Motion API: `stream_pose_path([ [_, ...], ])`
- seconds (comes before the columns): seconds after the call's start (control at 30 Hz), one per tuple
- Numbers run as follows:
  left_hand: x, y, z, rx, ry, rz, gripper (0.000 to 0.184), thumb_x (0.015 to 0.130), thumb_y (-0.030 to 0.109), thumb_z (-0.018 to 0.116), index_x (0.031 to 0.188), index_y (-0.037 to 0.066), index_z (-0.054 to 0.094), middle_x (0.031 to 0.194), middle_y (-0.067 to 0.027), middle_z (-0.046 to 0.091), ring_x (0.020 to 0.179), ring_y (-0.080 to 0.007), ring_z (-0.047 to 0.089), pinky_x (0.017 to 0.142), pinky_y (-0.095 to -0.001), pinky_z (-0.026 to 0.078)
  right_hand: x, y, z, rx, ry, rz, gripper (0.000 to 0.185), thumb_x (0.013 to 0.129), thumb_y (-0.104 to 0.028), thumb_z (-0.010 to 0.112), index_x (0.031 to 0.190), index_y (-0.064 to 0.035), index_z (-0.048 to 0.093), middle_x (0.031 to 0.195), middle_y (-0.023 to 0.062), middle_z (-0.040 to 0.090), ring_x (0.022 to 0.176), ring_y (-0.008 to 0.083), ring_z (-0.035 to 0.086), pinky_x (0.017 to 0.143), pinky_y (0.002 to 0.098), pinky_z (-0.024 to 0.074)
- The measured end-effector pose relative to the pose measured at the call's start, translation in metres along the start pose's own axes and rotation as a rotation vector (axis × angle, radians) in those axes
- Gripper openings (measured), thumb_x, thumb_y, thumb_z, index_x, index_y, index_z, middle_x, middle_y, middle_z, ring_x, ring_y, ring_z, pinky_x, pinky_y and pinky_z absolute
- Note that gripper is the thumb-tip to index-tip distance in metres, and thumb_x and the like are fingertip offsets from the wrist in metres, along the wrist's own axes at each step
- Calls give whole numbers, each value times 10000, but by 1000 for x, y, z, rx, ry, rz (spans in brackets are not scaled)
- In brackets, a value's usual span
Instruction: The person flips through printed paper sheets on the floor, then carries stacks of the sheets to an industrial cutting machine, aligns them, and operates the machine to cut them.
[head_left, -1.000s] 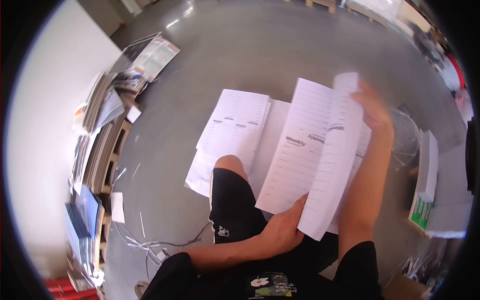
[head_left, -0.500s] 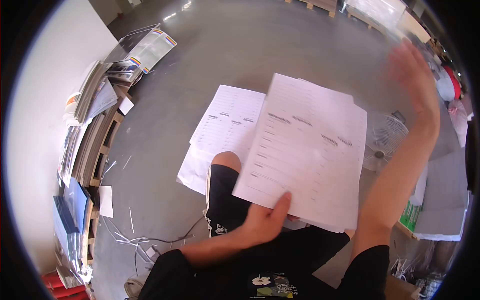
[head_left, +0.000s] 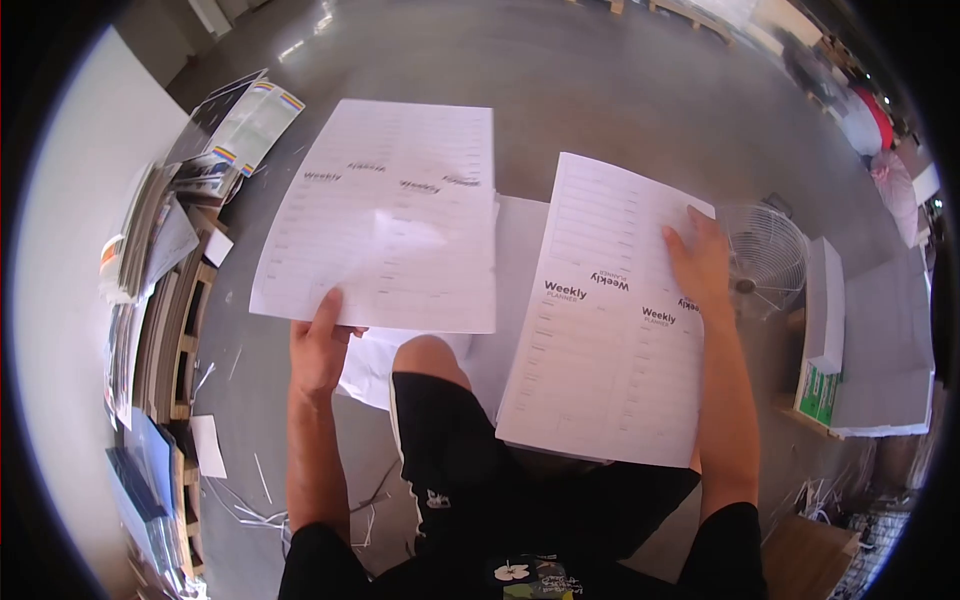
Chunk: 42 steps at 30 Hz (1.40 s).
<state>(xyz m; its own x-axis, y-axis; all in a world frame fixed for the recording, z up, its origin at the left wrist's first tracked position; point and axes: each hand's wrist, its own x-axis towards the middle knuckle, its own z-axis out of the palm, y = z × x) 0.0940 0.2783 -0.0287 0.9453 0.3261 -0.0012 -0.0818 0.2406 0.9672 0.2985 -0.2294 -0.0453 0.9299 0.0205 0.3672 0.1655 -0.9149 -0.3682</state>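
My left hand (head_left: 320, 345) grips the near edge of a white printed sheet (head_left: 390, 250), thumb on top. The sheet is raised above the papers at the left and bears "Weekly" headings. On the right, a stack of "Weekly Planner" sheets (head_left: 600, 360) lies above my right thigh. My right hand (head_left: 697, 260) rests on the stack's upper right part with its fingers apart. A paler surface (head_left: 515, 250) shows between the two, and white paper (head_left: 370, 370) shows under the raised sheet.
Pallets with piled boards and papers (head_left: 160, 340) line the left wall. A round floor fan (head_left: 765, 255) stands beyond my right arm, near an open white box (head_left: 885, 350). Cables and strips (head_left: 260, 515) lie on the floor at lower left.
My left hand has carried a sheet from the right stack over to the left. My right hand has come down from the air onto the right stack.
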Motion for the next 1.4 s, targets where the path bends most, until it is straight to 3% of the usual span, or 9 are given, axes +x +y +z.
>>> stream_pose_path([
  [0.4, 17, -214, -82, -165, 134, -263, 256, 1072, 129, 583, 1319, 70, 614, 1129, -41, 702, 907, -158, 651, 691, -323, 508, -4, -11, 15, -113, 107, 3, 524, 980, -342, 717, 1385, -28, 606, 1301, 168, 655, 1238, 354, 595, 1075, 456, 467],
  [0.53, 20, -294, -119, -155, 85, -417, 289, 1058, 210, 629, 1299, 51, 612, 1048, -60, 706, 823, -170, 648, 678, -325, 513, -4, -16, 14, -117, 90, 10, 500, 1007, -339, 686, 1402, -44, 603, 1297, 162, 650, 1230, 342, 597, 1062, 438, 473],
  [0.6, 20, -322, -131, -102, 132, -544, 275, 1051, 243, 641, 1233, 37, 625, 942, -65, 705, 712, -162, 639, 565, -289, 451, -2, -19, 13, -122, 87, 6, 497, 1012, -336, 677, 1408, -45, 601, 1298, 164, 648, 1230, 347, 593, 1059, 439, 472],
  [0.67, 19, -329, -138, -75, 167, -630, 274, 1039, 273, 657, 1181, 39, 640, 864, -69, 692, 627, -144, 617, 450, -262, 355, -3, -19, 12, -130, 85, 17, 494, 1018, -333, 667, 1413, -46, 598, 1298, 167, 646, 1230, 351, 589, 1056, 440, 472],
  [0.77, 23, -333, -155, -16, 181, -765, 295, 1016, 315, 690, 1163, 62, 650, 804, -62, 677, 599, -142, 607, 434, -250, 342, -3, -17, 10, -145, 87, -32, 484, 1024, -320, 654, 1418, -45, 598, 1308, 175, 639, 1229, 361, 580, 1060, 445, 464],
  [1.1, 36, -332, -151, -126, 370, -909, 448, 980, 466, 716, 1149, 54, 669, 804, -74, 694, 641, -180, 655, 475, -281, 406, -4, -17, 7, -130, 100, -32, 503, 999, -316, 672, 1407, -30, 605, 1342, 199, 620, 1241, 401, 562, 1106, 487, 426],
  [1.27, 29, -295, -131, -186, 387, -922, 803, 983, 620, 644, 1387, -67, 544, 1113, -221, 725, 889, -287, 730, 667, -351, 584, -3, -15, 6, -103, 111, -22, 510, 972, -314, 700, 1381, -21, 615, 1343, 206, 619, 1242, 410, 560, 1100, 501, 427],
  [1.37, 24, -323, -183, 13, 284, -977, 909, 991, 633, 618, 1466, -122, 444, 1247, -275, 682, 995, -312, 725, 774, -392, 611, -3, -7, 10, -114, 165, -105, 469, 943, -311, 722, 1314, -35, 646, 1319, 190, 630, 1207, 410, 567, 1049, 497, 454],
  [1.4, 19, -294, -159, 50, 396, -946, 876, 999, 625, 608, 1485, -85, 445, 1298, -257, 667, 1007, -289, 719, 771, -378, 602, -4, -7, 8, -119, 168, -99, 469, 943, -311, 722, 1314, -35, 646, 1319, 190, 630, 1207, 410, 567, 1049, 497, 454],
])
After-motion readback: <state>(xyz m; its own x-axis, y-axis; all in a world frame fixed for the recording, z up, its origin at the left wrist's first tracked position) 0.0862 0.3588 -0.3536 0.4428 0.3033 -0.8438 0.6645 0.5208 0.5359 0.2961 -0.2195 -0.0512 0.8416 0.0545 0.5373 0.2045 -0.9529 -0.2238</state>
